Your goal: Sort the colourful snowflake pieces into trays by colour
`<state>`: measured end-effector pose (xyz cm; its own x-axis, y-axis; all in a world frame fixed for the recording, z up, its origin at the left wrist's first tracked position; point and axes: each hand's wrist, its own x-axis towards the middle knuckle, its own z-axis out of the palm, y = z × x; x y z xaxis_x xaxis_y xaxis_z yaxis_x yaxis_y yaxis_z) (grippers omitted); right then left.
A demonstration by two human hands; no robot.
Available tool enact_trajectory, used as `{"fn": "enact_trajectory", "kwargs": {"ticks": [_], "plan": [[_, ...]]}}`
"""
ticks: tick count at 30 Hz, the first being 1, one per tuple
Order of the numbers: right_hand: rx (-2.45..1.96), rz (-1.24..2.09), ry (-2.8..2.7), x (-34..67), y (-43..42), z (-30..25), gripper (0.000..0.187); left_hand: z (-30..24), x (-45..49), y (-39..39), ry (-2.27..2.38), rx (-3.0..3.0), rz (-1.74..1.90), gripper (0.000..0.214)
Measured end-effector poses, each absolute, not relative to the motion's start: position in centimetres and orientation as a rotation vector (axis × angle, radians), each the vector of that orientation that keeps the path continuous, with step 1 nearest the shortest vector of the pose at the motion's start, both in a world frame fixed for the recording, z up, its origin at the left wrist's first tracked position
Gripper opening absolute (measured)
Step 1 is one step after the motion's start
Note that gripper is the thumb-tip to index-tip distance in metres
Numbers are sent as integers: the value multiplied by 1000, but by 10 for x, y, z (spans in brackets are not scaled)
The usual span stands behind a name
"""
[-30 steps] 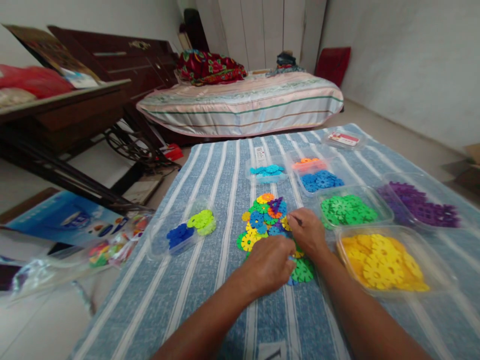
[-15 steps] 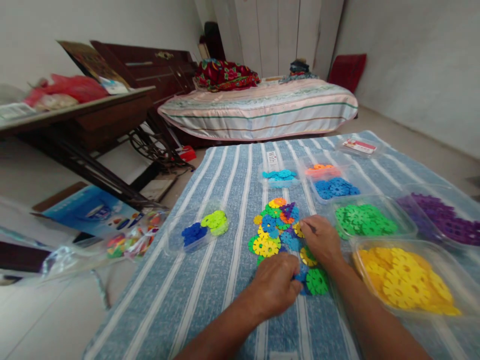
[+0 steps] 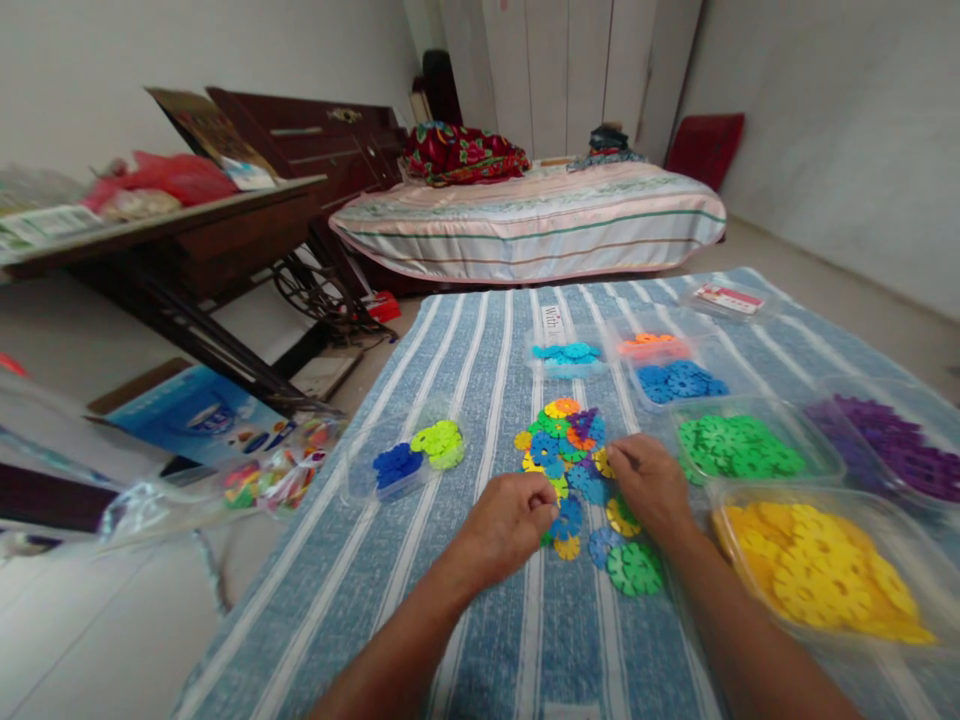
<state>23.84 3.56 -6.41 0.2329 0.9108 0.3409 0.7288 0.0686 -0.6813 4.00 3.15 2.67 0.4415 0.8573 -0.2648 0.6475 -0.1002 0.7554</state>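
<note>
A mixed cluster of notched plastic discs, also called snowflake discs (image 3: 547, 452), lies mid-table in yellow, green, blue, orange and purple. My right hand (image 3: 649, 485) is at its right side, thumb and forefinger pinched on a small yellow disc (image 3: 602, 462). At the cluster's lower left is my left hand (image 3: 510, 525), its fingers curled in and the thumb against them; whatever it may hold is hidden. Beside those fingertips lie a blue disc (image 3: 570, 518) and a small yellow-orange disc (image 3: 568, 548). A large green disc (image 3: 635, 568) rests nearest me.
Clear tubs of sorted discs stand on the striped cloth (image 3: 450, 400): yellow (image 3: 825, 570), green (image 3: 739, 447), purple (image 3: 892, 445), blue (image 3: 682, 382) and light blue (image 3: 568, 356). On the left another tub holds dark blue discs (image 3: 397, 463) and lime discs (image 3: 439, 440). A bed (image 3: 525, 235) stands beyond.
My left hand has moved left and slightly away from me, uncovering blue and yellow-orange discs near the cluster's lower edge. My right hand stays pinched on the yellow disc. The view has shifted slightly.
</note>
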Motion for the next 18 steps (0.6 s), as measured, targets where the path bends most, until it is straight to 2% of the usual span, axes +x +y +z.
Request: {"fn": "enact_trajectory", "kwargs": {"ticks": [18], "plan": [[-1704, 319, -1513, 236, 38, -63, 27, 28, 51, 83, 1374, 1636, 552, 4]]}}
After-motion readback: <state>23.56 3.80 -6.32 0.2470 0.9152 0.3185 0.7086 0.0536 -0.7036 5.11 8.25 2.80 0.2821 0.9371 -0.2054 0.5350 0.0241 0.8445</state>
